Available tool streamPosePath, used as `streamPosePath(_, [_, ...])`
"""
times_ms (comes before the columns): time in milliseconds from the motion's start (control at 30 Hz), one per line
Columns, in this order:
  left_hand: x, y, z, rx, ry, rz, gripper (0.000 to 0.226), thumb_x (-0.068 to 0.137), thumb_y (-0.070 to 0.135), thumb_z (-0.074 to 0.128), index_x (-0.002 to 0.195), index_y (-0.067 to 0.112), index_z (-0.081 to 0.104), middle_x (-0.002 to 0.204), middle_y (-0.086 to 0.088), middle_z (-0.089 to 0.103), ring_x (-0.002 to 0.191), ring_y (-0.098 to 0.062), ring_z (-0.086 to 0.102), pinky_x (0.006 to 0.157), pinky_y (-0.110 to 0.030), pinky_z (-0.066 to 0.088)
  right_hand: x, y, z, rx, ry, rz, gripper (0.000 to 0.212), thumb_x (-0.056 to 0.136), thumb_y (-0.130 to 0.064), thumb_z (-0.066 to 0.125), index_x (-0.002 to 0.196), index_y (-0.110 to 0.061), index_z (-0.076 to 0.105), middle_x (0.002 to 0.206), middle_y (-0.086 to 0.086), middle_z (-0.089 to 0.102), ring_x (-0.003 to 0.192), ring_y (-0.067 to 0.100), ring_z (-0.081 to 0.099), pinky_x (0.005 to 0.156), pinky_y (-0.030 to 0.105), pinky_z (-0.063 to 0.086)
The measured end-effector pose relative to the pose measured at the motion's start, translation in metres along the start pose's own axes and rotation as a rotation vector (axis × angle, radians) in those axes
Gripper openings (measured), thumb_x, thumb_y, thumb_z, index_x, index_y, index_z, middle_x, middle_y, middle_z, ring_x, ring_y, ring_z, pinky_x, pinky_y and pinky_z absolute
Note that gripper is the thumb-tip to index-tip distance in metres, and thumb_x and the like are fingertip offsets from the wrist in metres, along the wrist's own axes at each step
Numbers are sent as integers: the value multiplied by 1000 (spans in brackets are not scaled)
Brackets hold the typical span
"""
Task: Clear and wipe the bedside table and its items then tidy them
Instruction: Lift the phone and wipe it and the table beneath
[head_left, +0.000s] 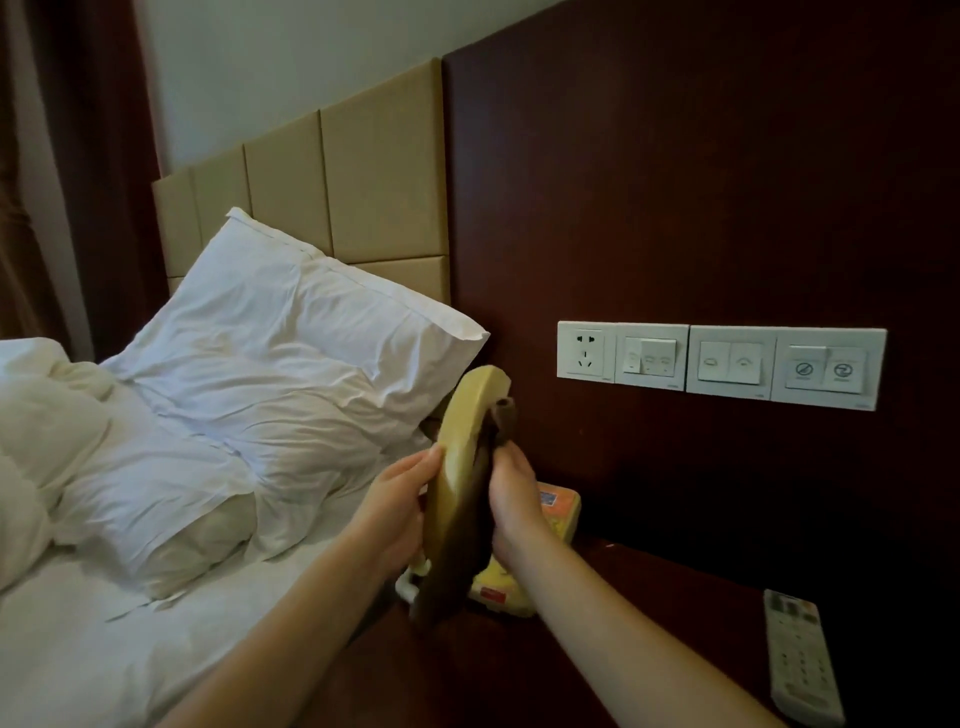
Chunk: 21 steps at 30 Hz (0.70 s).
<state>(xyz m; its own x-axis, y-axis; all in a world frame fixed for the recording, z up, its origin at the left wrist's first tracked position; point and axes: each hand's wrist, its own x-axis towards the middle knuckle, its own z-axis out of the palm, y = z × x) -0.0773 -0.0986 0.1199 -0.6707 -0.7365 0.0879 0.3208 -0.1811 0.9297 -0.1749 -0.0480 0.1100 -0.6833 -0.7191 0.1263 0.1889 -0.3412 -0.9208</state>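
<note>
- Head view: the left hand (397, 499) grips a cream telephone handset (457, 457) by its left edge, holding it upright above the left end of the dark table (649, 623)
- the right hand (514, 493) has its fingers curled round a dark brown cloth (462, 551), which is pressed to the handset's right side and hangs past its lower end
- a yellowish telephone base (561, 512) sits on the table just behind both hands
- a white remote (802, 660) lies well apart at the right, below the wall switch panel (722, 364)
- a white pillow (291, 338) lies on the bed at left
</note>
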Motion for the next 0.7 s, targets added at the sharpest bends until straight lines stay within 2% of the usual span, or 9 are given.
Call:
streamPosePath(100, [11, -6, -13, 426, 26, 1, 20, 96, 24, 49, 109, 16, 62, 103, -11, 65, 94, -24, 61, 82, -36, 51, 30, -16, -50, 57, 283, 20, 24, 100, -31, 36, 105, -27, 60, 113, 11, 63, 104, 31, 60, 98, 49, 45])
streamPosePath(200, [40, -13, -20, 706, 111, 87, 19, 98, 26, 44, 108, 21, 59, 98, -8, 65, 84, -19, 60, 73, -29, 49, 52, -25, -98, 8, 433, -90, 27, 101, -32, 35, 117, -29, 57, 115, 5, 59, 105, 25, 55, 97, 41, 42])
streamPosePath(267, [68, -28, -19, 843, 120, 130, 19, 100, 21, 40, 97, 21, 59, 88, -9, 61, 73, -15, 55, 63, -24, 43, 65, -20, -119, -89, 460, -134, 33, 103, -27, 32, 128, -26, 53, 116, 2, 54, 109, 21, 50, 95, 34, 37])
streamPosePath(300, [82, -38, -18, 895, 111, 132, 20, 100, 19, 39, 97, 21, 59, 89, -9, 59, 74, -14, 53, 63, -24, 40, 72, -15, -125, -138, 464, -133, 35, 103, -26, 31, 132, -25, 51, 119, 2, 54, 113, 22, 50, 99, 35, 37])
streamPosePath(400, [114, -68, -16, 948, 130, 97, 31, 100, 17, 39, 119, 7, 60, 103, -10, 62, 91, -20, 56, 73, -26, 39, 87, 10, -138, -253, 477, -77, 38, 103, -32, 30, 136, -27, 48, 133, 3, 53, 125, 26, 47, 107, 43, 36])
streamPosePath(433, [122, -76, -17, 942, 152, 80, 32, 100, 16, 39, 121, 3, 59, 103, -11, 63, 93, -22, 58, 74, -26, 39, 90, 18, -140, -293, 465, -72, 39, 103, -34, 29, 137, -28, 47, 135, 2, 53, 126, 26, 47, 107, 44, 36])
streamPosePath(533, [136, -89, -20, 926, 160, 55, 32, 100, 16, 39, 119, -2, 58, 88, -6, 60, 81, -16, 55, 68, -26, 37, 96, 31, -145, -404, 406, -129, 39, 103, -34, 30, 138, -27, 47, 134, 0, 54, 126, 23, 48, 106, 40, 37])
streamPosePath(633, [143, -91, -22, 942, 143, 39, 34, 100, 17, 38, 126, 2, 54, 116, -13, 60, 107, -24, 55, 82, -26, 37, 102, 38, -146, -468, 375, -169, 40, 103, -31, 31, 139, -22, 46, 136, 2, 53, 127, 22, 47, 104, 35, 36])
streamPosePath(700, [145, -93, -25, 946, 119, 35, 35, 100, 17, 38, 127, 4, 54, 120, -14, 59, 106, -22, 55, 84, -28, 40, 105, 40, -146, -497, 371, -183, 41, 103, -31, 32, 139, -21, 46, 137, 2, 52, 128, 22, 47, 103, 34, 36])
